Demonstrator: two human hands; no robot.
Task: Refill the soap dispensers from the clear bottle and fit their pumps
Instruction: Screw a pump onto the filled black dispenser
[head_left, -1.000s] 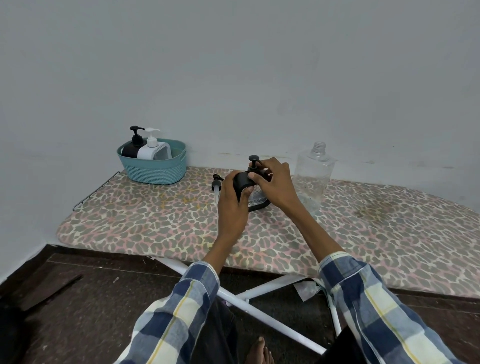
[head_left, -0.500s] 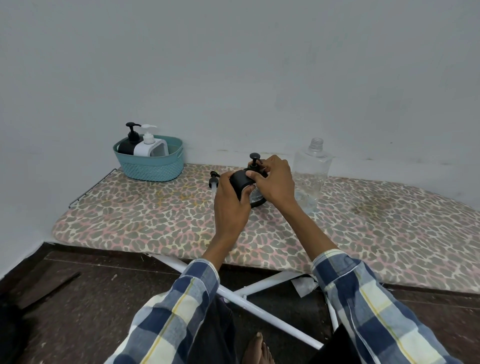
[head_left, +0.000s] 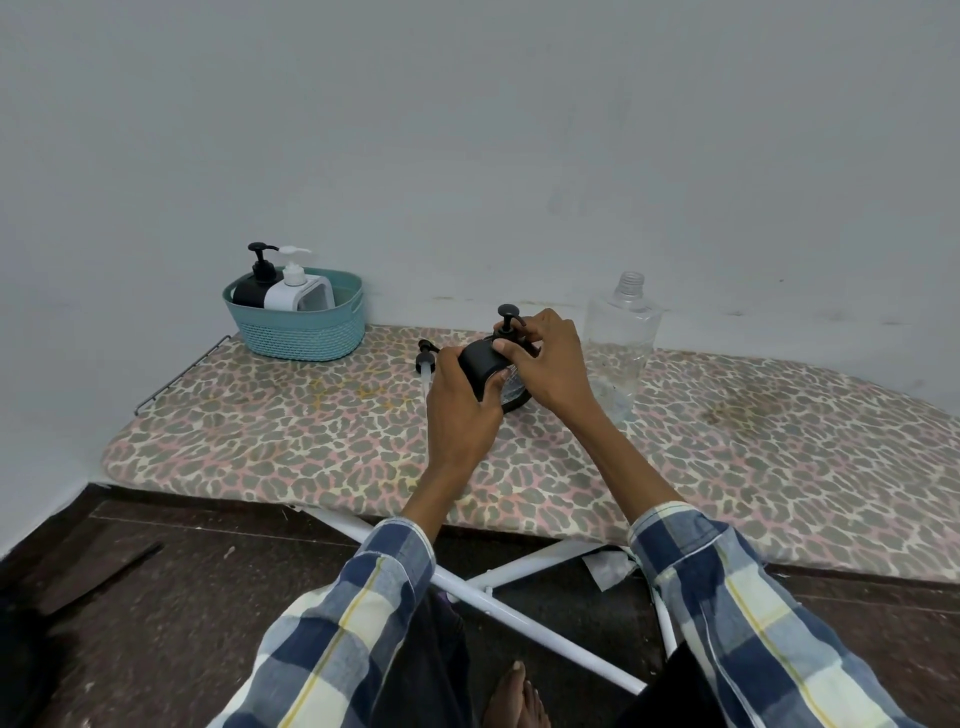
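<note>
Gripping black dispenser, both hands' fingers.

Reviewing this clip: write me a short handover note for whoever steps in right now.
Left hand grips the black dispenser on the ironing board. Right hand pinches its pump at the neck.
Clear bottle stands uncapped just right of the hands. A loose pump lies left of them.
Done, it seems: a black and a white dispenser, pumps on, sit in the teal basket.
Left: finish seating this pump. Whether the loose pump's dispenser is behind the hands, I cannot tell.
</note>
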